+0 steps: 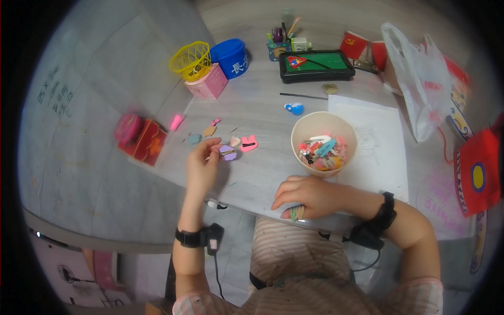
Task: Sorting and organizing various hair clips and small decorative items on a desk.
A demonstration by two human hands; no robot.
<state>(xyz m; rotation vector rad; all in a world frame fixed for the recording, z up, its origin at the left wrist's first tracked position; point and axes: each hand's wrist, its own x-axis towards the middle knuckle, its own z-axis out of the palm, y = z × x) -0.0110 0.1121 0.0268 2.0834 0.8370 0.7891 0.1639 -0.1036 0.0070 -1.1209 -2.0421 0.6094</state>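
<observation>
My left hand (202, 164) pinches a purple hair clip (228, 153) between thumb and fingers, just above the tabletop. Around it lie a pink bunny-shaped hair clip (249, 143), a whitish clip (234, 142), a grey-blue clip (194, 139), a tan clip (210, 131) and a small pink clip (216, 122). At the table's front edge, my right hand (307, 197) is curled around a small bundle of green and tan bands (297, 212), partly hidden by the fingers. Just beyond that hand stands a cream tub (300, 128) holding several mixed hair clips, a teal one on top.
White paper (388, 142) with a faint drawing lies beside the tub. Farther back are a toy pool table (317, 67), a pen holder (278, 51), a blue bucket (229, 58), and a yellow basket (191, 60) above a pink box (207, 83). A plastic bag (420, 79) stands right.
</observation>
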